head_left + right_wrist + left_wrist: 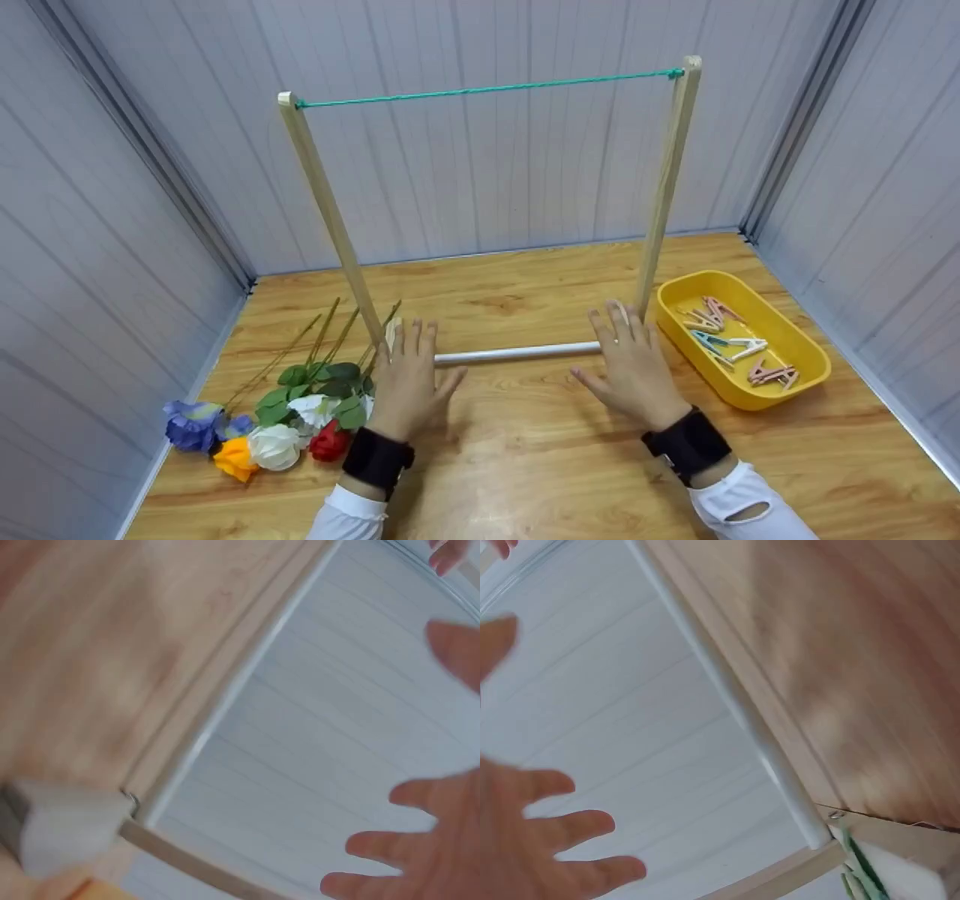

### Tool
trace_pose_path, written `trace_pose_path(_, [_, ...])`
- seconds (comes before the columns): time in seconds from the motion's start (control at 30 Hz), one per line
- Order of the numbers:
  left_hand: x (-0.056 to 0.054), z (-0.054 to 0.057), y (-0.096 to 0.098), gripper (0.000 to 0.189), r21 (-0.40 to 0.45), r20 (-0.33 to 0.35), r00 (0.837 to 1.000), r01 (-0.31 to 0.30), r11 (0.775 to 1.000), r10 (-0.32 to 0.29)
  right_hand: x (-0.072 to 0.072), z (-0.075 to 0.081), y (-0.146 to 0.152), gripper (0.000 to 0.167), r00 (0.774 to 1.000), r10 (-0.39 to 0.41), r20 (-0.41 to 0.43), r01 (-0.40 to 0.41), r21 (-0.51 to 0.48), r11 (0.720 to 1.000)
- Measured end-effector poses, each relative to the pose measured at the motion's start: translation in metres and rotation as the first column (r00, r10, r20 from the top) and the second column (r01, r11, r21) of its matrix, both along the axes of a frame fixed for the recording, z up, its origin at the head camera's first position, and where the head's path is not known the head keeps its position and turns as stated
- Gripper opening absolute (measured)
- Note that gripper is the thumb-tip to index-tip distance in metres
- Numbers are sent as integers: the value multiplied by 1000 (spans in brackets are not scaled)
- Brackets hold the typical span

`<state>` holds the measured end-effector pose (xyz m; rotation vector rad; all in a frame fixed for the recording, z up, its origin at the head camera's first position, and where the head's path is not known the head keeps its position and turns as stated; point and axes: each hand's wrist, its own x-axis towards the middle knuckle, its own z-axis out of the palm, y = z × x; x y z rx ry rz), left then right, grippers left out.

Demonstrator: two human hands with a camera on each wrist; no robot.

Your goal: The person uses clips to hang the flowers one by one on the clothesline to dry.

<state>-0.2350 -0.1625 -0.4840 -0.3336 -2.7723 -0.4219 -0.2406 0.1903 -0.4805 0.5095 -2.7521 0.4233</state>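
A wooden frame stands on the table, with a left post (328, 202), a right post (667, 187), a green string (480, 91) tied between their tops and a white rod (517, 352) low down. My left hand (409, 382) spreads its fingers over the left foot of the frame, thumb out to the right. Across from it, my right hand (634, 371) has its fingers spread near the right post's base. Neither hand holds anything. In both wrist views, the straight fingers (577, 829) and fingers (382, 844) stand apart from the white rod; the frame's feet are partly hidden in the head view.
On the left lie artificial flowers: a blue one (193, 427), an orange one (236, 459), a white rose (274, 448) and a red rose (330, 441). A yellow tray (780, 394) at the right contains several clothespins (772, 373). Panelled walls (517, 172) enclose the table.
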Motion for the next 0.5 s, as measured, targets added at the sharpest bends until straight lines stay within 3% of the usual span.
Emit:
trace_pose_path(0.1, [1, 10, -6, 71, 94, -185, 983, 15, 996, 3, 0, 10, 6, 81, 985, -6, -172, -11, -96, 995])
trace_pose_path(0.2, [-1, 19, -15, 50, 182, -361, 932, 33, 983, 35, -3, 20, 13, 67, 950, -42, -308, -27, -216, 976])
trace_pose_path(0.27, [-3, 25, -22, 38, 251, -431, 898, 30, 968, 84, -5, 26, 19, 59, 926, -81, -368, -28, -282, 959])
trace_pose_path(0.37, [-5, 34, -33, 29, 378, -443, 877, -5, 926, 185, -10, 32, 28, 53, 905, -148, -400, -9, -365, 931])
trace_pose_path(0.43, [-8, 39, -39, 32, 469, -393, 884, -44, 882, 254, -13, 34, 34, 54, 907, -187, -376, 18, -409, 912])
trace_pose_path(0.5, [-11, 43, -45, 40, 549, -309, 902, -91, 831, 302, -17, 37, 39, 57, 924, -216, -315, 54, -452, 890])
